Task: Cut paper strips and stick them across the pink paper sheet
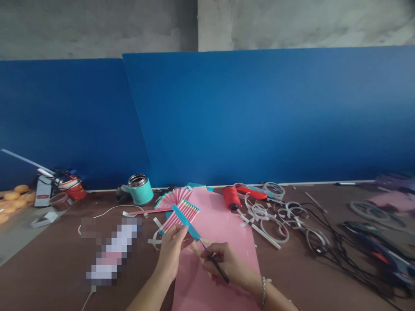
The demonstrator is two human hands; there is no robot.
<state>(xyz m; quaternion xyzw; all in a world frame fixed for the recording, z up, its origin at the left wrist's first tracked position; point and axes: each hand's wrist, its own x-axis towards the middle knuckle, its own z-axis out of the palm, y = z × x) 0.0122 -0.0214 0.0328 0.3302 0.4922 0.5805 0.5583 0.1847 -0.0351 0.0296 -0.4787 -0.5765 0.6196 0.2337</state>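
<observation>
My left hand (172, 245) is closed in a pinch at the near edge of a pleated pink paper (181, 214) with blue edges. In my right hand (223, 261) is a slim tool with a black handle (218, 264). A flat blue strip (189, 224) runs in line with it, across the pleats and past my left fingertips; whether it is the tool's blade or a separate piece I cannot tell. Beneath both hands lies a large pink sheet (227, 233). Just behind the pleated piece, a pink paper fan (173, 198) is spread out.
A red thread spool (231, 198) stands at the sheet's far right. Curled white strips (266, 220) and black cables (337, 259) cover the right side. A turquoise mug (140, 190) is at back left, a pixelated object (113, 255) nearer. The blue panel (259, 116) bounds the table.
</observation>
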